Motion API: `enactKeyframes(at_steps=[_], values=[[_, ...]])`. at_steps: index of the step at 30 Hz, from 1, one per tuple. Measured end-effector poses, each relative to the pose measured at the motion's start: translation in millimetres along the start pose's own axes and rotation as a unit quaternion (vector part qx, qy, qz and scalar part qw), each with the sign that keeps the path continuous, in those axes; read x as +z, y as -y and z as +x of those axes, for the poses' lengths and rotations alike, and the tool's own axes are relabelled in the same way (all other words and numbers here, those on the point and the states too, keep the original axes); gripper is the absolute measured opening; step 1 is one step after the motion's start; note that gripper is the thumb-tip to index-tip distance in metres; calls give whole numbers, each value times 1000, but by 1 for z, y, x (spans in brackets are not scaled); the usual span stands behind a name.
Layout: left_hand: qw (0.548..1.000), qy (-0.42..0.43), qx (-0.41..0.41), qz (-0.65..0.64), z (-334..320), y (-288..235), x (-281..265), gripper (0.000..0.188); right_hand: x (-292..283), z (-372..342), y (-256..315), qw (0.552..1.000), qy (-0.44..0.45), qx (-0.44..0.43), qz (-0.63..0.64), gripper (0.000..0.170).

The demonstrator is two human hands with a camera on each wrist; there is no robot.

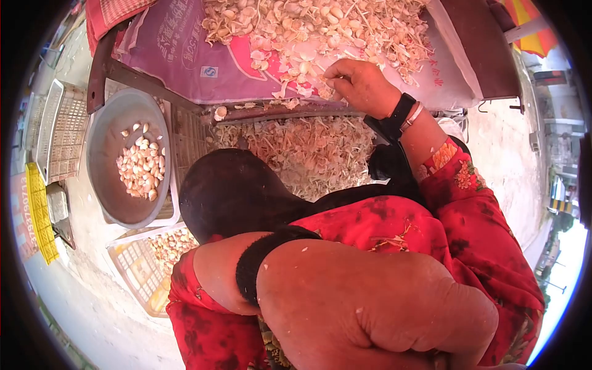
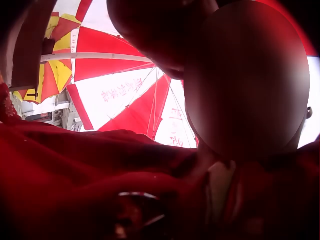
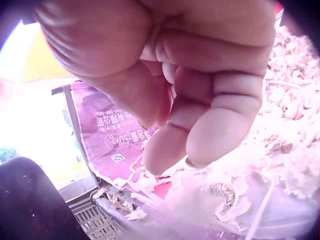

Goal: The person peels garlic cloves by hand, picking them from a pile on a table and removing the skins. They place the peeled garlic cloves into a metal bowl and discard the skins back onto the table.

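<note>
My right hand (image 1: 364,89) reaches over the front edge of a table heaped with garlic cloves and skins (image 1: 333,18). Its fingers bend loosely, with the tips down at the near edge of the pile. The right wrist view shows the fingers (image 3: 215,135) and thumb curved above pale garlic skins (image 3: 235,195), with nothing visible gripped between them. My left hand (image 1: 388,308) is raised very close to the head camera, its back showing and its fingers hidden at the lower edge. The left wrist view shows a blurred head and red clothing (image 2: 100,170).
A printed purple sack (image 1: 166,55) covers the table. At the left, a grey basin (image 1: 98,179) holds peeled-off cloves, beside plastic crates (image 1: 65,120). More skins (image 1: 308,148) lie beneath the table edge. A red and white umbrella (image 2: 115,55) spreads overhead.
</note>
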State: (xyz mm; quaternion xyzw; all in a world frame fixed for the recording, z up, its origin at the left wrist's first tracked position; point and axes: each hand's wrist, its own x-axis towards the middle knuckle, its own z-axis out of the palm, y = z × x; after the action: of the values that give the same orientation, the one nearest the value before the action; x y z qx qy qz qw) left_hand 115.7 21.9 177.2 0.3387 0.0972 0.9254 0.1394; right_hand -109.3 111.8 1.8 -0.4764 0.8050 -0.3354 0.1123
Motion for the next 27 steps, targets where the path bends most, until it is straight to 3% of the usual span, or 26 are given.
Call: enactKeyframes(at_steps=[3, 6, 13, 18, 19, 21, 22, 25, 26, 27], values=[[1000, 2, -11, 0, -3, 1, 0, 17, 6, 27, 3, 983, -2, -95, -159, 21], [1000, -5, -23, -8, -5, -2, -2, 16, 17, 48, -8, 962, 27, -173, -208, 25], [996, -50, -76, -9, -7, -16, -20, 15, 23, 71, 0, 936, 146, -115, -300, 21], [972, -192, -139, 0, -19, -31, -57, 14, 19, 71, 10, 933, 180, -82, -300, 23], [961, -237, -143, -3, -25, -31, -72, 14, 18, 73, 8, 942, 173, -76, -277, 23], [957, -281, -74, 16, -37, -33, -112, 27, 14, 70, 2, 957, 161, -60, -232, 23], [942, -326, -60, 45, -39, -35, -119, 30, 6, 68, 12, 962, 165, -8, -218, 25], [909, -411, -31, 56, -48, -32, -141, 36, 5, 56, -21, 994, 54, 23, -95, 31], [922, -383, -43, 33, -56, -32, -156, 44, 5, 50, -37, 995, -10, -26, -95, 29], [918, -394, -41, 29, -57, -31, -161, 46, -2, 43, -34, 996, 8, 69, 57, 28]])
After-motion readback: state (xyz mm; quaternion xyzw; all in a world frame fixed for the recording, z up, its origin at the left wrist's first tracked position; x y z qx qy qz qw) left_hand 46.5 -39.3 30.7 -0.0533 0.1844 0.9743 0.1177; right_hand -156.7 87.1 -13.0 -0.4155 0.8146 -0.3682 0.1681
